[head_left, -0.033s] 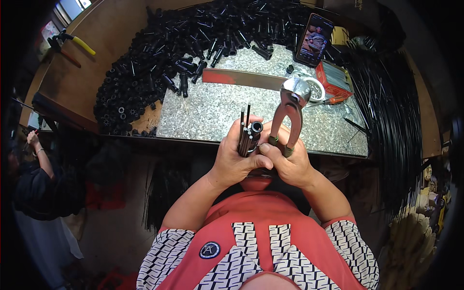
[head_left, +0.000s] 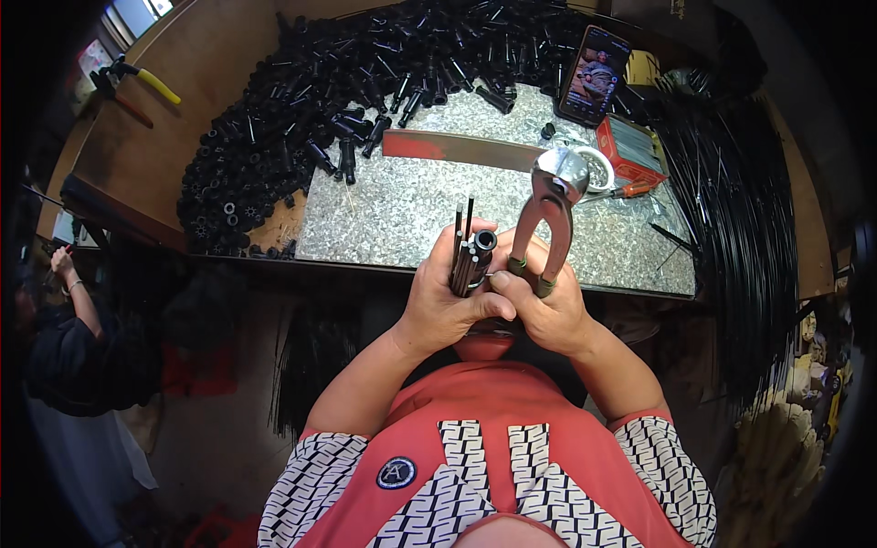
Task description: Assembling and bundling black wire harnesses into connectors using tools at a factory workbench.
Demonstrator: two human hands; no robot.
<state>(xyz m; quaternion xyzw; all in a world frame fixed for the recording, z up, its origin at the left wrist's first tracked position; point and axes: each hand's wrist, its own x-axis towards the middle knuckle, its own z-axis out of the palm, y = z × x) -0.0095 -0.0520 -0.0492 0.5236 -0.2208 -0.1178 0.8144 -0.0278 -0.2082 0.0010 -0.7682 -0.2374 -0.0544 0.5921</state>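
Currently my left hand (head_left: 434,306) is curled around a bunch of thin dark rods (head_left: 463,267) and a black tube (head_left: 481,259), its open end facing up, at the near edge of the speckled grey slab (head_left: 393,215). My right hand (head_left: 553,315) is wrapped round the pincers (head_left: 557,205) by their green-gripped handles, the metal head pointing to the far side, over the slab. My thumbs lie close together, just to the right of the tube. A flat bar (head_left: 457,149) with a red left end lies beyond, and farther off spreads a heap of black parts (head_left: 365,68). Far right, a phone (head_left: 594,78) leans near a red box (head_left: 630,151); long black rods (head_left: 744,237) hang at the right.
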